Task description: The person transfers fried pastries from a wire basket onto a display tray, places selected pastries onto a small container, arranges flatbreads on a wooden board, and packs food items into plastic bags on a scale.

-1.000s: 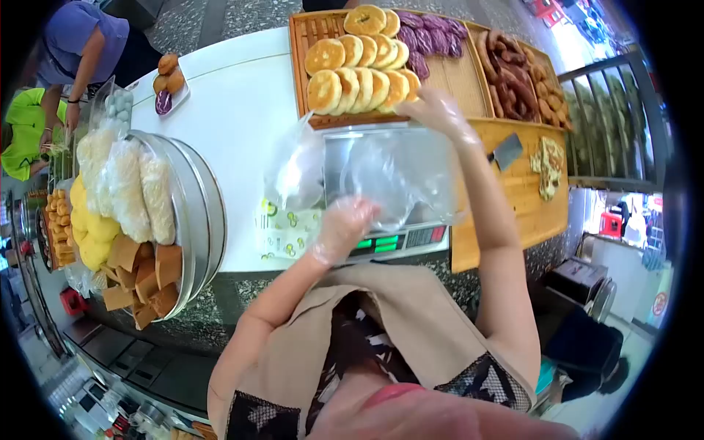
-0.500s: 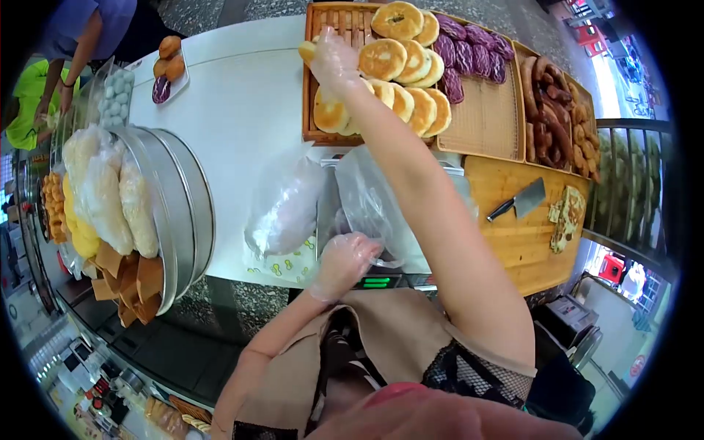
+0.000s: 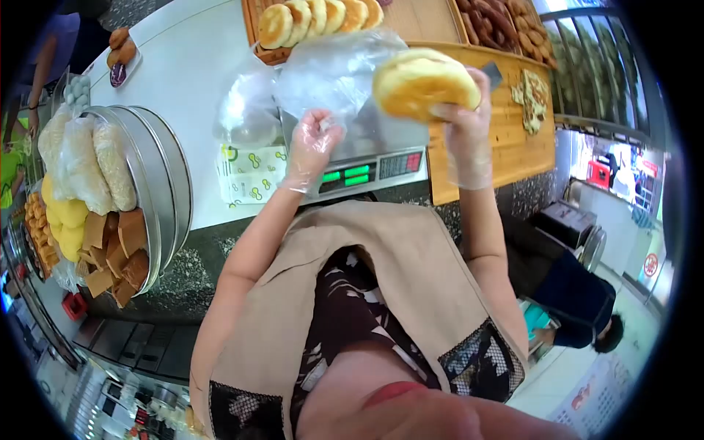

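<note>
Because the right hand (image 3: 468, 121) grips the flat bread (image 3: 425, 84) only by its right edge, the bread could tip or drop if the fingers slacken; should it be two pieces stacked, which I cannot tell, they could slide apart. The left hand (image 3: 315, 143) is curled closed, seemingly pinching the near edge of the plastic bag (image 3: 334, 70), whose thin film could tear under a hard pull. The bread is raised just right of the bag, by the far right part of the scale (image 3: 367, 174). The right forearm points straight toward the far side; the left slants far and rightward, its wrist bent slightly.
</note>
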Action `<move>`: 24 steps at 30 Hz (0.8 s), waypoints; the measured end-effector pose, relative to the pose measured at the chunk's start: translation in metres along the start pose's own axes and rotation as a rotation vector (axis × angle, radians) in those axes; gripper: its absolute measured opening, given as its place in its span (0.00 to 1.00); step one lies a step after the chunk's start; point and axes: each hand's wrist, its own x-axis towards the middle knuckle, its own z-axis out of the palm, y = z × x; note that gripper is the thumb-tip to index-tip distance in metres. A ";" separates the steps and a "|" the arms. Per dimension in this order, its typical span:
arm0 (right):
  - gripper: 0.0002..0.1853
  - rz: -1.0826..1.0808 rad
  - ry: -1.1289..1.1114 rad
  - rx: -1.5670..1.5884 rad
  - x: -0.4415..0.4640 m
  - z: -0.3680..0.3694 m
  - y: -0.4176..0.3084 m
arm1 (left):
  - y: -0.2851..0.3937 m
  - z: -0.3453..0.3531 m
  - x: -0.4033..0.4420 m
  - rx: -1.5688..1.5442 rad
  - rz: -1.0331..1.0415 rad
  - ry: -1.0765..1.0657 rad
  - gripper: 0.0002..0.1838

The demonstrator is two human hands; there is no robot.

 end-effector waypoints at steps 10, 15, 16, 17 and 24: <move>0.33 0.993 -0.438 0.858 -0.001 0.025 0.049 | 0.040 0.005 -0.037 0.449 0.126 -0.285 0.06; 0.27 0.859 -0.018 0.063 -0.021 -0.023 0.090 | 0.052 0.009 -0.053 0.676 0.683 -0.188 0.03; 0.27 0.860 -0.017 0.054 -0.028 -0.024 0.079 | 0.051 0.012 -0.055 0.689 0.732 -0.159 0.03; 0.22 0.780 0.045 0.006 -0.035 -0.014 0.046 | 0.049 0.016 -0.058 0.701 0.776 -0.130 0.02; 0.35 0.586 0.184 -0.183 -0.036 0.019 0.070 | 0.056 0.031 -0.074 -0.103 0.111 -0.321 0.08</move>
